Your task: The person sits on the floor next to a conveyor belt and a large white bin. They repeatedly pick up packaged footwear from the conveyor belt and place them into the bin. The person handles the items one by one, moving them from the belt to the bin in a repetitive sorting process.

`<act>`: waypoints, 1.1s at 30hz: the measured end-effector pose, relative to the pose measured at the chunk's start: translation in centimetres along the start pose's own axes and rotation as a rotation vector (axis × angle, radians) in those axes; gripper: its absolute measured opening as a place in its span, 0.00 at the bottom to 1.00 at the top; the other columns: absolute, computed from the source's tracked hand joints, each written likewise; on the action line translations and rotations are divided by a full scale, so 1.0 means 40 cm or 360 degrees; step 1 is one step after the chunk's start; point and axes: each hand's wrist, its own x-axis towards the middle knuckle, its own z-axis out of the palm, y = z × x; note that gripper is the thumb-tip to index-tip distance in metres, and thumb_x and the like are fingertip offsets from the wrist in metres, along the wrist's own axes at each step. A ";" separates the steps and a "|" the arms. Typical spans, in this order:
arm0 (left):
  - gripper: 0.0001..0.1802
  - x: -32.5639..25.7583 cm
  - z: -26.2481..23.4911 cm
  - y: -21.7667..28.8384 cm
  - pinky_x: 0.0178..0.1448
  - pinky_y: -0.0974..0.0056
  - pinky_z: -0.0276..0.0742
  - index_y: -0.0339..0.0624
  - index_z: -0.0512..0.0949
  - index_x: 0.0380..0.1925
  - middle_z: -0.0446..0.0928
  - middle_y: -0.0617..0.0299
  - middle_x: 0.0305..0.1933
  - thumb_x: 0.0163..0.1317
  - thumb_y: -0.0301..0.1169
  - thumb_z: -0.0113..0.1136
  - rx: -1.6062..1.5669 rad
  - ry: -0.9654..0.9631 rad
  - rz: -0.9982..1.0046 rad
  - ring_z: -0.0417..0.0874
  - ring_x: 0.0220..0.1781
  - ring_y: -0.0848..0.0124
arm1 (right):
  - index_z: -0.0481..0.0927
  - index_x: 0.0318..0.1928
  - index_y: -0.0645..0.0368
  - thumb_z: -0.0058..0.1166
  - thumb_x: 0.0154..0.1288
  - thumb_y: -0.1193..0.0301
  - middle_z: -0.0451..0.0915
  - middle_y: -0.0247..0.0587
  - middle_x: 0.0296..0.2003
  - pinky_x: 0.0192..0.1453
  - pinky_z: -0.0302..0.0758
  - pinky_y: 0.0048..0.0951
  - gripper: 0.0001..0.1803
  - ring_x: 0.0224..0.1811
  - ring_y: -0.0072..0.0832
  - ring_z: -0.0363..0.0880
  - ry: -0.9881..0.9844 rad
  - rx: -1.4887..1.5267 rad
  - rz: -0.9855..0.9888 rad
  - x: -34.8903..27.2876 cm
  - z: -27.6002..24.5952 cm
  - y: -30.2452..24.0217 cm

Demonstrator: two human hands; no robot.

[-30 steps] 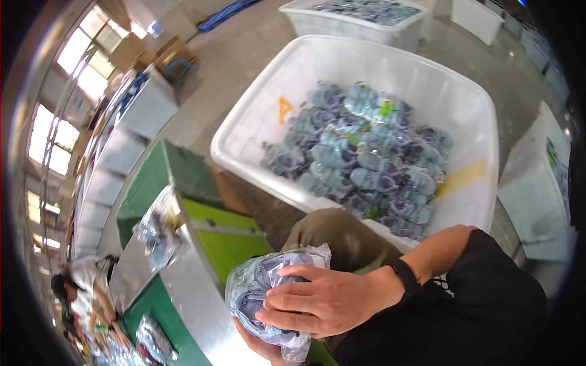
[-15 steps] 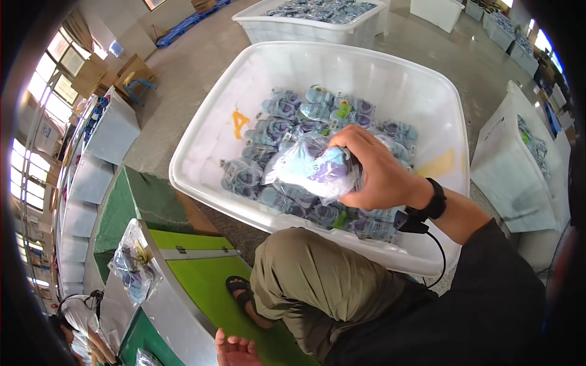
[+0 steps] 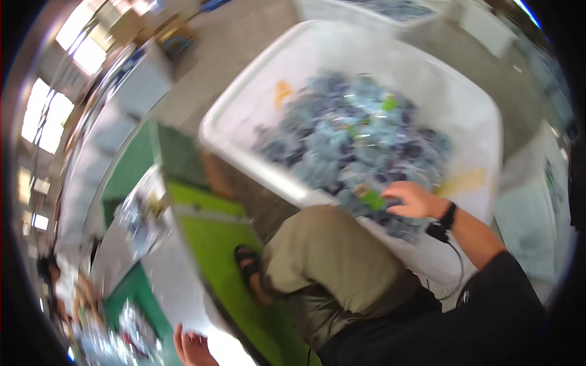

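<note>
Right hand (image 3: 412, 200) over the near right part of the bin (image 3: 403, 73), palm down, fingers half curled with a narrow gap to the thumb. I see nothing in its grasp; motion blur hides whether the fingertips touch the bagged shoes (image 3: 323, 146) under them. A bright green patch (image 3: 371, 200) (too smeared to identify) lies just beside those fingertips.

Left hand (image 3: 194, 348), cut by the lower edge, is above the table (image 3: 177, 274): fingers loosely bent, slightly parted, nothing visible in them.

Materials: shoes lie heaped inside the bin, soft blue and purple, wrapped in clear film that throws small glints. Bin is smooth white plastic, rounded corners, thick rolled rim, a yellow strip (image 3: 464, 183) on its right wall. Table is bare grey metal with a strong glare near my left hand; a crinkled clear bag (image 3: 143, 216) sits on its far end. Flat green mat (image 3: 125, 290) beside the metal; lime panel (image 3: 213, 238) below its edge.
</note>
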 end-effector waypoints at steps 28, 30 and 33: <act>0.47 0.501 -0.555 -0.157 0.84 0.44 0.62 0.32 0.67 0.77 0.66 0.43 0.82 0.65 0.49 0.71 0.2221 0.1055 0.0426 0.63 0.84 0.43 | 0.82 0.42 0.56 0.66 0.52 0.76 0.81 0.38 0.34 0.45 0.69 0.45 0.14 0.37 0.43 0.77 0.0400 -0.0358 -0.0784 0.304 0.113 -0.643; 0.48 0.460 -0.531 -0.163 0.84 0.42 0.59 0.31 0.63 0.78 0.63 0.38 0.83 0.66 0.46 0.70 0.2171 0.0948 0.0512 0.61 0.84 0.41 | 0.82 0.42 0.56 0.66 0.52 0.76 0.81 0.38 0.34 0.44 0.69 0.44 0.14 0.37 0.42 0.78 0.0404 -0.0360 -0.0790 0.304 0.112 -0.646; 0.46 0.374 -0.514 -0.169 0.85 0.44 0.59 0.25 0.61 0.78 0.62 0.31 0.81 0.70 0.42 0.69 0.2103 0.0830 0.0786 0.62 0.83 0.39 | 0.82 0.42 0.57 0.66 0.52 0.77 0.80 0.38 0.34 0.44 0.69 0.44 0.14 0.37 0.42 0.78 0.0437 -0.0375 -0.0802 0.305 0.114 -0.650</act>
